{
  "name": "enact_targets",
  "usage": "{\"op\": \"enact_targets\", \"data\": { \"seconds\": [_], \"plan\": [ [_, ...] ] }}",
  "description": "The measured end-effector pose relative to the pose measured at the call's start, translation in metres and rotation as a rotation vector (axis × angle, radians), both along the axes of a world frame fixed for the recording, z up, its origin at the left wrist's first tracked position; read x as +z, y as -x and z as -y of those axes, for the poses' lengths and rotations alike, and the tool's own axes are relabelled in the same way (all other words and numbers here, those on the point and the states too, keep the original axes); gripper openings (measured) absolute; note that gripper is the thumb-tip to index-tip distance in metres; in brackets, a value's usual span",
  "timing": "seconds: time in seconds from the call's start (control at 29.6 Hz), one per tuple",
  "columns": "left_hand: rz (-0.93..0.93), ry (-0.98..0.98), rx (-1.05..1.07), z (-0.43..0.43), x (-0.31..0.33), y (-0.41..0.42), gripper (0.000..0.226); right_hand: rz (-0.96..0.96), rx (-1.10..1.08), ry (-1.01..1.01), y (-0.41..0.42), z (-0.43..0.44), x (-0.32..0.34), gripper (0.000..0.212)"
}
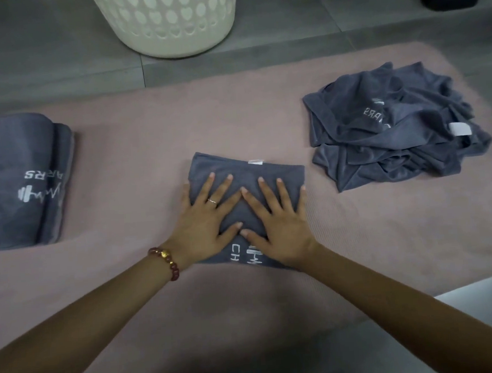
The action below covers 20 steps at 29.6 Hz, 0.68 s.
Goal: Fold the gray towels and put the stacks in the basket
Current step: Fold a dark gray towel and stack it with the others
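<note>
A: What are the hands doing?
B: The left hand (203,217) and right hand (278,221) are lying flat, fingers spread, pressing the folded gray towel (246,169) on the pink mat (138,141).
A: Any words?
B: White letters "CH" are showing by the wrists. A folded stack (16,177) is sitting left, a messy pile (393,125) right, and the white basket (168,21) is standing behind them.

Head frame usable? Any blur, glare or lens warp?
Head view: dim, even light, no glare; a soft shadow falls on the mat near the bottom edge; wide-angle warp bows the mat's far edge; the stack at left looks smeared; the left hand, right hand and the towel under them are fairly sharp.
</note>
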<state>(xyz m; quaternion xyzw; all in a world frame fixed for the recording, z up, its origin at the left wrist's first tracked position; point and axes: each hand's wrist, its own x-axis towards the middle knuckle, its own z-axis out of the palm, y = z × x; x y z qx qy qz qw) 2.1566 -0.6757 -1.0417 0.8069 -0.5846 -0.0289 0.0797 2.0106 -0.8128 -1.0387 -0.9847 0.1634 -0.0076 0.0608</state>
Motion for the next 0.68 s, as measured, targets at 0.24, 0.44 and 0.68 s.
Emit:
{"op": "enact_targets", "data": {
  "seconds": [0.24, 0.44, 0.68],
  "plan": [
    [-0.064, -0.122, 0.161, 0.020, -0.001, -0.028, 0.081, -0.096, -0.050, -0.089, -0.014, 0.032, 0.002, 0.076],
    [-0.152, -0.098, 0.266, 0.007, 0.001, -0.022, 0.079, -0.079, -0.230, -0.260, -0.006, 0.030, 0.009, 0.079],
    [-0.277, 0.012, 0.282, -0.052, -0.004, 0.002, 0.066, 0.084, -0.480, -0.734, 0.034, -0.006, 0.026, 0.075]
  ]
}}
